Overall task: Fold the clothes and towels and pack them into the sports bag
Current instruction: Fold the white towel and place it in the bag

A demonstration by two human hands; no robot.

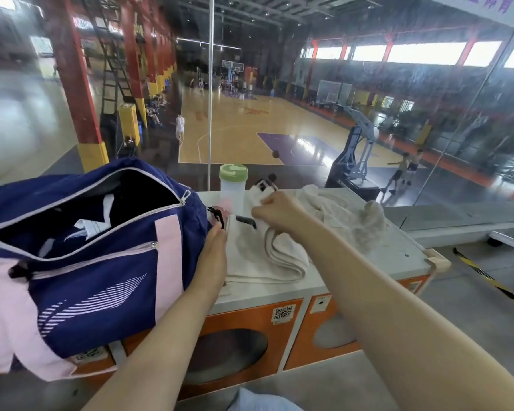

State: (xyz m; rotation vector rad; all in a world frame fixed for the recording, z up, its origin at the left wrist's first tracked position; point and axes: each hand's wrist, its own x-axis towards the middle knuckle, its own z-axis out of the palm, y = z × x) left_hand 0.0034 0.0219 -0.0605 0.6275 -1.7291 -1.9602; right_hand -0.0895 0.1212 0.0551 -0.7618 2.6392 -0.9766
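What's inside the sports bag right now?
Through the open zip of the sports bag show dark navy clothes with white trim. How many pieces, and anything under them, stays hidden by the bag's walls and shadow. The folded towel lies outside, beside it.

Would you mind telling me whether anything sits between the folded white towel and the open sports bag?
Nothing visible blocks it. The folded white towel lies directly beside the sports bag, whose main zip gapes open. Only the left hand rests between them, while the right hand grips the towel.

No wording can be read; QR code stickers (283, 312) sit on the orange cabinet front (250, 321), and the banner (472, 4) characters are cut off
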